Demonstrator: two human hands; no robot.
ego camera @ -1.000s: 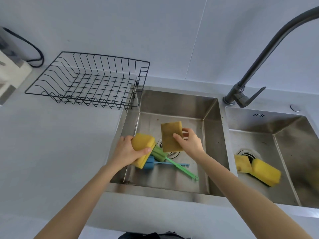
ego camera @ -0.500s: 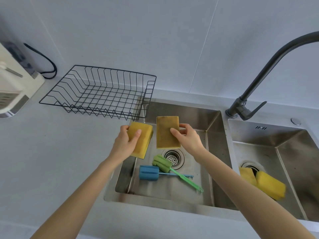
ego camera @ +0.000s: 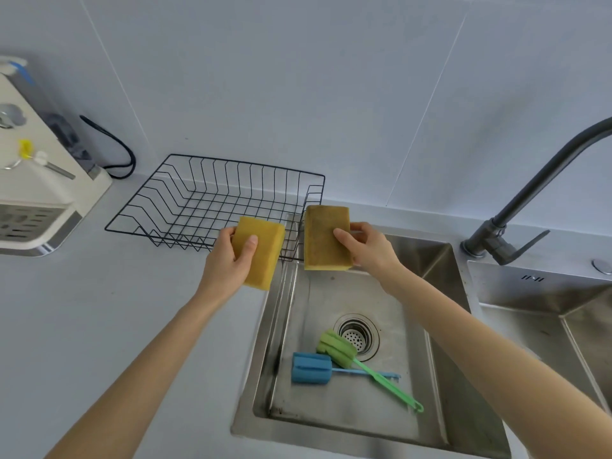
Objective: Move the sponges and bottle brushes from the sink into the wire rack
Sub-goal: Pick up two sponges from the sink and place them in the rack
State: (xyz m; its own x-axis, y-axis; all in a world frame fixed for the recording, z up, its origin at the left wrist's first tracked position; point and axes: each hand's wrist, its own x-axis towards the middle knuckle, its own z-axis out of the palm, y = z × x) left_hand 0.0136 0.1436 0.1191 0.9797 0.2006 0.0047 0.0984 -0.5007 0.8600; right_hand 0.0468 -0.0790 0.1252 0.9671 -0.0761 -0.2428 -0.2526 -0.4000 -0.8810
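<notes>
My left hand [ego camera: 231, 256] grips a yellow sponge [ego camera: 261, 251] in the air at the near right corner of the black wire rack [ego camera: 198, 200]. My right hand [ego camera: 367, 250] holds a second, brownish-yellow sponge [ego camera: 323, 238] upright just right of that corner, above the back left of the left sink basin [ego camera: 440, 326]. On the basin floor lie a blue bottle brush [ego camera: 311, 368] and a green bottle brush [ego camera: 337, 348], their handles crossing, beside the drain [ego camera: 356, 336].
A white appliance [ego camera: 36, 193] with a dark cable [ego camera: 116, 150] stands on the counter left of the rack. A dark faucet [ego camera: 530, 200] rises at the right between the two basins. The right basin [ego camera: 543, 313] is partly in view.
Both hands have lifted their sponges out of the left basin and carried them up and left to the rack's near right corner. The view has turned left, away from the right basin.
</notes>
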